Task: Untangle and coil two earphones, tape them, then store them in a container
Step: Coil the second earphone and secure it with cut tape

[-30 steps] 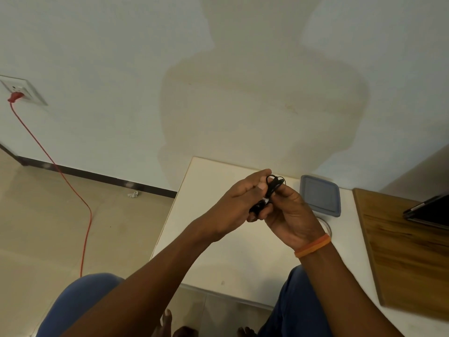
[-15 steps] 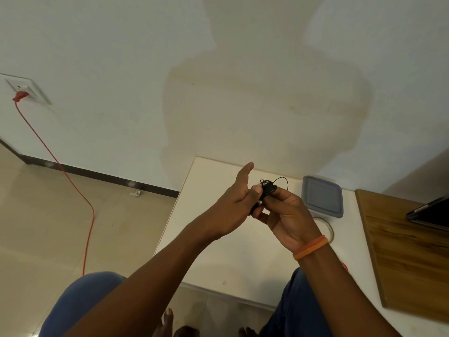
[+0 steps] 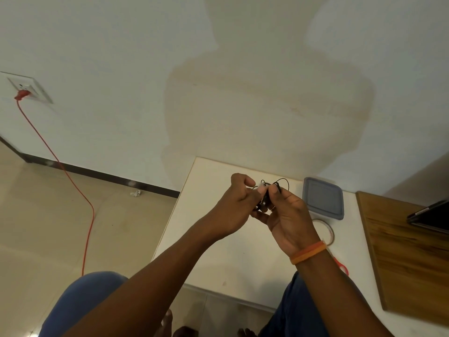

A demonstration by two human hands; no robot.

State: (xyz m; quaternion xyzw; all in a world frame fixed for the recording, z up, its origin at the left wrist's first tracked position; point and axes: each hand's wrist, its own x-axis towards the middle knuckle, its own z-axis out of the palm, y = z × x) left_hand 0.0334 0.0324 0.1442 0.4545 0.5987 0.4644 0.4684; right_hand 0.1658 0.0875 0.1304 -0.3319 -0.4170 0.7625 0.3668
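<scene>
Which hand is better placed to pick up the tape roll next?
Right hand, probably: the tape roll lies just beside its wrist on the table; the left hand is farther away.

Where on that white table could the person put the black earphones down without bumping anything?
The white table is bare on its left half, from its left edge to beneath both hands, and along the near edge. The right strip is crowded: the grey-lidded container, the tape roll and something red sit before the wooden board.

Red cable (image 3: 80,195) (plugged into wall socket (image 3: 29,90)).
</scene>
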